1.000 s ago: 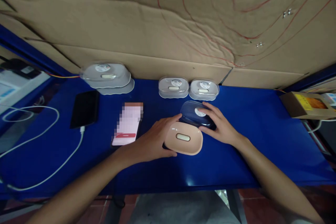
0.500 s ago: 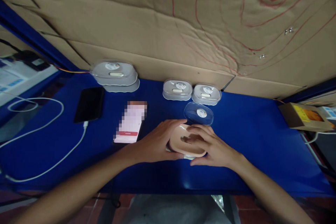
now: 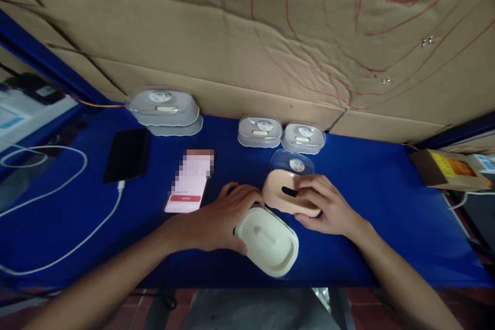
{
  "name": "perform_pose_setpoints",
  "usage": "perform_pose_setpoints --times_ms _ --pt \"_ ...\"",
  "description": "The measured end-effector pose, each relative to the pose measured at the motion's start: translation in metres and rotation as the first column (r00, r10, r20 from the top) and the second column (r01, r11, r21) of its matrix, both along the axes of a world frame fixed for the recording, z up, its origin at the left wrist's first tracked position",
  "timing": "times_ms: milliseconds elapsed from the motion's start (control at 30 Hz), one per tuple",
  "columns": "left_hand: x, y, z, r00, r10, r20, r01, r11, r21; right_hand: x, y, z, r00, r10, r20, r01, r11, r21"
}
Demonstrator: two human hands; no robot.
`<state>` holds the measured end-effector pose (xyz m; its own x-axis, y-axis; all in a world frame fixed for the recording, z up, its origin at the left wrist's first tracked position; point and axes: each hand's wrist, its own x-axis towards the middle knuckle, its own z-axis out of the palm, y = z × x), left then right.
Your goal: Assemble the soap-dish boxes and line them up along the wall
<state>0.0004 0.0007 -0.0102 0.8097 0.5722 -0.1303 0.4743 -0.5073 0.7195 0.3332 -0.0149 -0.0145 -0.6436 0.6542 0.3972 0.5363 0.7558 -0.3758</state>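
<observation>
My left hand (image 3: 228, 221) grips the left end of a cream-white oval dish (image 3: 270, 242), thumb at the near side and fingers at the far side. A raised bar shows on the dish's inner floor. In my right hand (image 3: 328, 206) is a peach-coloured oval tray (image 3: 276, 191) with a slot in its middle; the thumb is at its near edge and the fingers reach inside. The peach tray is tilted, just beyond the white dish. Behind it lies a clear plastic lid (image 3: 284, 160) with a round sticker, partly covered by the tray.
Two grey lidded boxes (image 3: 260, 132) stand by the cardboard wall (image 3: 174, 36), with stacked grey ones (image 3: 164, 108) farther left. A lit phone (image 3: 189, 180) and a dark phone (image 3: 127, 154) on a white cable (image 3: 112, 221) lie left. A cardboard box (image 3: 444, 170) sits at the right edge.
The peach tray has come off the white dish and moved right with my right hand. The white dish has come into view nearer me, held by my left hand.
</observation>
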Motion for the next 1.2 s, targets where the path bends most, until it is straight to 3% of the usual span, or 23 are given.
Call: perform_pose_setpoints --times_ms 133,267,333,400,467,567,667,767,833,933,1100,1200 --pt "-0.001 -0.002 0.009 0.997 -0.012 0.072 0.028 0.972 -0.232 -0.002 -0.001 -0.002 0.999 0.005 0.039 -0.005 1.0 -0.001" --pt "-0.002 0.0 0.02 0.958 -0.103 0.268 0.237 0.81 -0.537 -0.007 -0.003 -0.004 0.994 0.038 0.1 -0.038 0.999 0.0" --pt "-0.004 0.002 0.024 0.94 -0.013 0.34 0.248 0.709 -0.66 -0.011 -0.005 -0.006 0.989 0.07 0.133 -0.069 0.998 -0.009" --pt "-0.005 0.004 0.024 0.913 0.191 0.36 0.175 0.615 -0.769 -0.014 -0.006 -0.009 0.985 0.098 0.141 -0.095 0.995 -0.031" --pt "-0.003 0.009 0.021 0.824 0.45 0.345 0.062 0.534 -0.844 -0.017 -0.006 -0.011 0.986 0.108 0.127 -0.104 0.994 -0.031" --pt "0.004 0.019 0.015 0.563 0.753 0.339 -0.117 0.479 -0.87 -0.02 -0.006 -0.011 0.981 0.109 0.161 -0.108 0.994 -0.013" --pt "0.01 0.029 0.013 0.373 0.846 0.381 -0.217 0.478 -0.851 -0.025 -0.01 -0.011 0.962 0.142 0.234 -0.142 0.99 -0.016" --pt "0.011 0.035 0.012 0.303 0.877 0.374 -0.227 0.447 -0.865 -0.034 -0.02 -0.013 0.951 0.204 0.233 -0.209 0.978 -0.005" --pt "0.011 0.036 0.009 0.297 0.89 0.346 -0.204 0.413 -0.888 -0.04 -0.028 -0.015 0.941 0.265 0.211 -0.274 0.962 0.015" --pt "0.014 0.033 0.004 0.352 0.893 0.282 -0.14 0.348 -0.927 -0.045 -0.034 -0.016 0.933 0.306 0.189 -0.327 0.941 0.091" --pt "0.021 0.015 -0.002 0.586 0.781 0.217 0.012 0.26 -0.966 -0.038 -0.025 -0.008 0.983 0.142 0.12 -0.169 0.951 0.259" --pt "0.024 0.005 -0.006 0.657 0.728 0.196 0.024 0.239 -0.971 -0.034 -0.02 -0.005 0.993 0.078 0.089 -0.102 0.948 0.302"
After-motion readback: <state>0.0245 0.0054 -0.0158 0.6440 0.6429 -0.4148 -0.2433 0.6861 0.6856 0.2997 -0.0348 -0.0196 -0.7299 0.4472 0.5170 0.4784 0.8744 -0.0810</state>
